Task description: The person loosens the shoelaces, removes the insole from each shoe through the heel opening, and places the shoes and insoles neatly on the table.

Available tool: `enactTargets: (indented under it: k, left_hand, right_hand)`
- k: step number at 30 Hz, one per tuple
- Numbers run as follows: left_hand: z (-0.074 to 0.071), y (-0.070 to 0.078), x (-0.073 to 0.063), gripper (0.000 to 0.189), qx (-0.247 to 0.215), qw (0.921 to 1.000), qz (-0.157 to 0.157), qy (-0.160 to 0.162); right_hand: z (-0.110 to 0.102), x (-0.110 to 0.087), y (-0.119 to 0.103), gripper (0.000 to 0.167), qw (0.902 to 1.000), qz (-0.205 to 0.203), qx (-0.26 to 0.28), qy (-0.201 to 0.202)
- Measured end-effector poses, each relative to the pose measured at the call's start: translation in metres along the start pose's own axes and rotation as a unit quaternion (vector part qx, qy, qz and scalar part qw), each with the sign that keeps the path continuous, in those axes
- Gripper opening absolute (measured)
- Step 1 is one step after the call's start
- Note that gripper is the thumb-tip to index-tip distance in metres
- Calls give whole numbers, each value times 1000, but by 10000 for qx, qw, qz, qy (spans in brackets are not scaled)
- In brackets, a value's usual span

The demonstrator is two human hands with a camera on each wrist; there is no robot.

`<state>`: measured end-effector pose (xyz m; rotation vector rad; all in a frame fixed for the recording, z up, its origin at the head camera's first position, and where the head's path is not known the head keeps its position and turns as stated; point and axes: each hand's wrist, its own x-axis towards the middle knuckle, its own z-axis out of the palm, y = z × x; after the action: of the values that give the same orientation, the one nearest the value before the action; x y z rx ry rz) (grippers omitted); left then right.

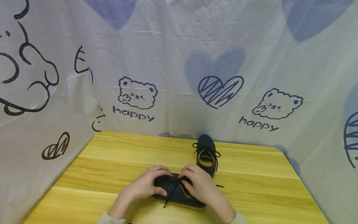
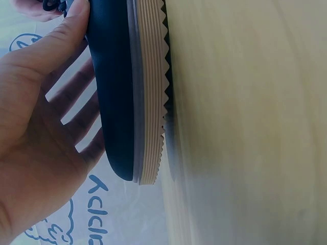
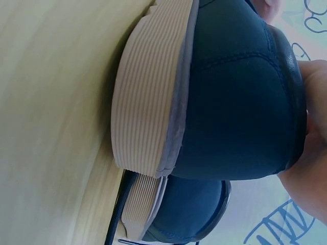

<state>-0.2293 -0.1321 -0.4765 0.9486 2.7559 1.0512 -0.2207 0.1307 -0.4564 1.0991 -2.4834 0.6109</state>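
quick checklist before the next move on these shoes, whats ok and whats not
1. Near shoe sole-down on the table: ok.
2. Near shoe steadied: ok, the left hand spans its front, thumb on one side and fingers on the other.
3. Right hand gripping the lace: cannot tell; its fingers are bent at the laces by the opening, but the contact is hidden.
4. Lace ends tidy on the near shoe: not ok, one end hangs loose over its near side.
5. Knot on the near shoe: cannot tell, dark lace on dark cloth.
6. Far shoe laced up: ok, its bow shows two loops.
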Motion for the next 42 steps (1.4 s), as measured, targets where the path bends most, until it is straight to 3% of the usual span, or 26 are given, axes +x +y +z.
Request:
enactTargets:
  k: [16,27,32,37,42]
  left_hand:
    - [-1,1,0,55,55,9999,89,43]
    - [0,1,0,57,101,9999,102,73]
    - [1,0,0,57,82,9999,83,55]
    - [1,-1,0,57,80,9998,170,101]
    - [1,0,0,57,74,9998,160,86]
  right_hand:
    - [-8,-1,9,20,9979,-236,-153,576]
    - [-19,-3,23,24,9944,38,-203,1032]
    - [-25,-5,24,19,9958,501,-179,741]
    - [-28,-7,25,14,9958,910,-108,-1]
    - [-27,-8,26,9,9931,1005,-20,-607]
